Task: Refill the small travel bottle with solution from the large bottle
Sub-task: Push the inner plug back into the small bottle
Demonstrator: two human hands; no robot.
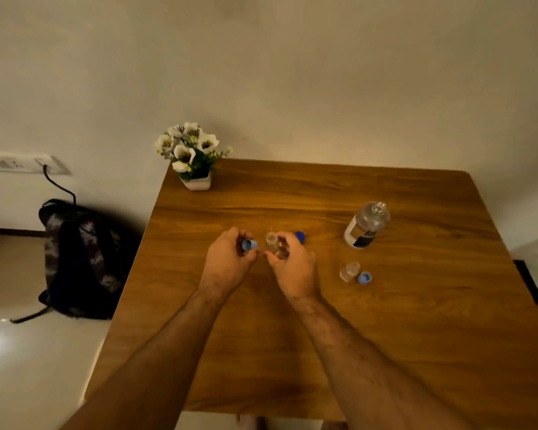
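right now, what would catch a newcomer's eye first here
Mid-table, the left hand pinches a light blue cap while the right hand holds a small clear bottle, uncapped. To the right stands the large bottle, open too. A pot of white flowers sits at the table's far left corner.

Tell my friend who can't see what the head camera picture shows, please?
Over a wooden table, the right hand holds a small open bottle and the left hand holds its light blue cap. To the right stand a large open bottle and another small bottle beside a blue cap.
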